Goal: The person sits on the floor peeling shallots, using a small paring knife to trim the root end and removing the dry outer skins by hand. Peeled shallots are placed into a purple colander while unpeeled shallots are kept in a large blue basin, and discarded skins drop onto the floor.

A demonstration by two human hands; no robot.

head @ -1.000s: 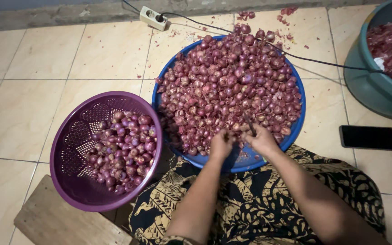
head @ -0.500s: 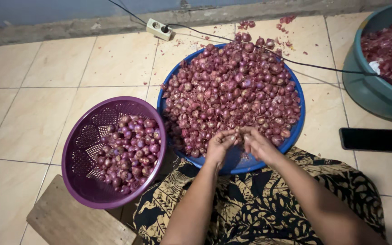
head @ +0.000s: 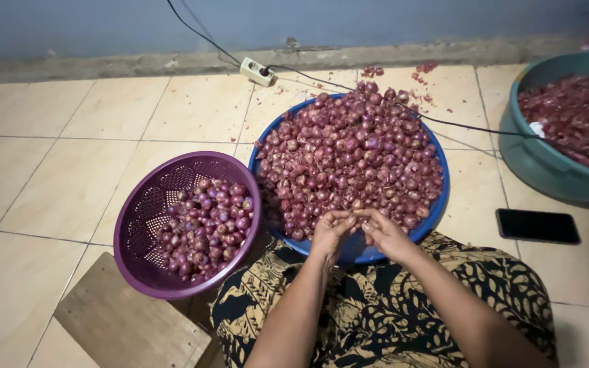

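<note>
Hands meet over a heaped basin of shallots

The left hand (head: 330, 232) and right hand (head: 382, 230) pinch together at the near rim of the blue basin (head: 438, 204) piled with shallots (head: 352, 157); what they grip cannot be seen. A purple basket (head: 146, 266) of peeled shallots (head: 206, 221) sits just left.

Single head-worn view, steeply down and forward, close over lap, floor tiles (head: 56, 184) beyond.

Left hand (head: 330, 232) and right hand (head: 383, 232) meet, fingertips together on a small shallot (head: 356, 221), over the near rim of a blue basin (head: 438, 204) heaped with shallots; a purple colander (head: 146, 225) sits just beside.
</note>
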